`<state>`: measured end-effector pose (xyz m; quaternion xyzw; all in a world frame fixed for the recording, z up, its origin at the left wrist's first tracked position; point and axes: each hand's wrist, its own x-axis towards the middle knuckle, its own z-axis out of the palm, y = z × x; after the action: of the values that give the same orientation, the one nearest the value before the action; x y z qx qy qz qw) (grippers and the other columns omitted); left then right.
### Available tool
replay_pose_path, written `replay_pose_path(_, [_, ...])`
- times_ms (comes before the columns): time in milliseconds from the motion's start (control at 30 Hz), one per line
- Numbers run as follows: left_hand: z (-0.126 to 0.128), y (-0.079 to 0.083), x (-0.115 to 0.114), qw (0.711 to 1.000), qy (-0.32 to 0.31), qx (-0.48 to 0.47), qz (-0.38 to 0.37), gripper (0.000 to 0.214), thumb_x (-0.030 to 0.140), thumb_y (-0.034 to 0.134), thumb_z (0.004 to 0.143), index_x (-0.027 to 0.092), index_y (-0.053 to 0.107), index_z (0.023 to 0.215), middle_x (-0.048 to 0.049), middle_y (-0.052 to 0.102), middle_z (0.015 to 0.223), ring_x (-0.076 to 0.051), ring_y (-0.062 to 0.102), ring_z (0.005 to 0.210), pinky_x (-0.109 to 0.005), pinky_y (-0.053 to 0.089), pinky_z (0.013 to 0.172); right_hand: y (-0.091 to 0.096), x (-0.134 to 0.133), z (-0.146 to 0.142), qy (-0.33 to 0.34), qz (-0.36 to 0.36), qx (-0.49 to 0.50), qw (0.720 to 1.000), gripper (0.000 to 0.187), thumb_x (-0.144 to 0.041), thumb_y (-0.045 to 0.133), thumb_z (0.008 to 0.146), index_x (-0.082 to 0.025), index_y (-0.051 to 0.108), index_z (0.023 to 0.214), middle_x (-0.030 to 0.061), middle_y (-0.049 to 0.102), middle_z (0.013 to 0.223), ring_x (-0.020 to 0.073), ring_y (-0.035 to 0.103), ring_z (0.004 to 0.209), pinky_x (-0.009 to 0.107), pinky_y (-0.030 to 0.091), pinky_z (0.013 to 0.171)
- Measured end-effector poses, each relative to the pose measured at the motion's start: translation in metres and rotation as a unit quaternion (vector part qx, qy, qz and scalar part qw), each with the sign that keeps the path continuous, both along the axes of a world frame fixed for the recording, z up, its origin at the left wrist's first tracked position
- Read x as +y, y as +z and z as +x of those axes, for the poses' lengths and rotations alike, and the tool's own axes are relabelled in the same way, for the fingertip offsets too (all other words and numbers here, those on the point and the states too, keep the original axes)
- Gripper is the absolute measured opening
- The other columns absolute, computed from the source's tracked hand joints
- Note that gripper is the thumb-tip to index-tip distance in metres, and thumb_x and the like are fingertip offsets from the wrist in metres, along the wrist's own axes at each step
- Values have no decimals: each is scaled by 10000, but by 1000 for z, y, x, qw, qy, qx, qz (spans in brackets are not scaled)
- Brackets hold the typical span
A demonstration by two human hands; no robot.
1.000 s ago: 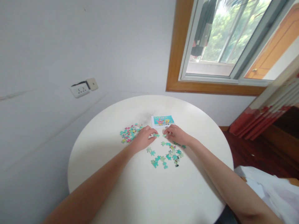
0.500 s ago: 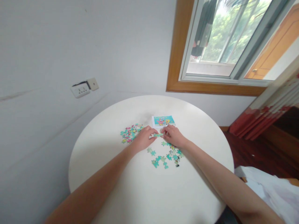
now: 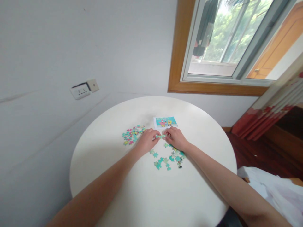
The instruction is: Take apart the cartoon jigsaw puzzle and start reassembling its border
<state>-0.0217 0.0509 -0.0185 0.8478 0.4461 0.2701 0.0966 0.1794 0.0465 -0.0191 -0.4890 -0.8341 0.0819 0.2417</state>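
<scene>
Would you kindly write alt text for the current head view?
A person's left hand and right hand pinch green jigsaw pieces between them at a round white table. A mixed pile lies left, more pieces lie nearer the viewer, and a cartoon picture lies just beyond.

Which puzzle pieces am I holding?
The small green-and-teal knobbed pieces held between your left hand and right hand, nearer you than the blue rectangular picture; the other pieces lie outside that gap.
</scene>
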Motion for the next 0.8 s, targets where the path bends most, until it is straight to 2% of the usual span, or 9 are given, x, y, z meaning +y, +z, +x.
replay_pose_path(133, [2,0,0,1000,4,0,7,98,180,620,810,206,657,896,-19,600,796,-183,562,800,-309,415,794,3,-2,-4,-10,0,-16,1000,191,-231,598,817,-192,618,1003,62,593,976,198,514,934,318,360,820])
replay_pose_path(300, [4,0,-1,1000,5,2,6,90,169,616,809,193,651,889,-21,600,790,-184,558,795,-303,411,770,9,-5,-7,-33,-9,-55,998,160,-315,605,840,-203,637,949,60,604,949,204,519,931,320,347,796])
replay_pose_path(433, [4,-1,-1,1000,6,5,8,86,170,607,816,189,647,889,-23,604,797,-187,558,803,-305,411,768,11,-4,-2,-18,-3,-49,999,175,-332,609,843,-212,642,965,55,612,967,213,521,973,329,351,816])
replay_pose_path(600, [3,0,-1,1000,1,6,5,97,179,606,819,188,650,906,-25,610,796,-187,563,805,-314,415,791,16,-1,12,15,-5,-2,1000,192,-176,535,867,-206,641,1025,51,624,963,179,538,938,308,373,835])
replay_pose_path(800, [2,2,-1,1000,1,1,-6,112,177,613,806,190,659,907,-24,617,797,-181,567,797,-307,424,789,20,-9,13,26,16,-52,998,226,-223,587,847,-261,681,1049,57,625,1009,217,525,984,337,346,833])
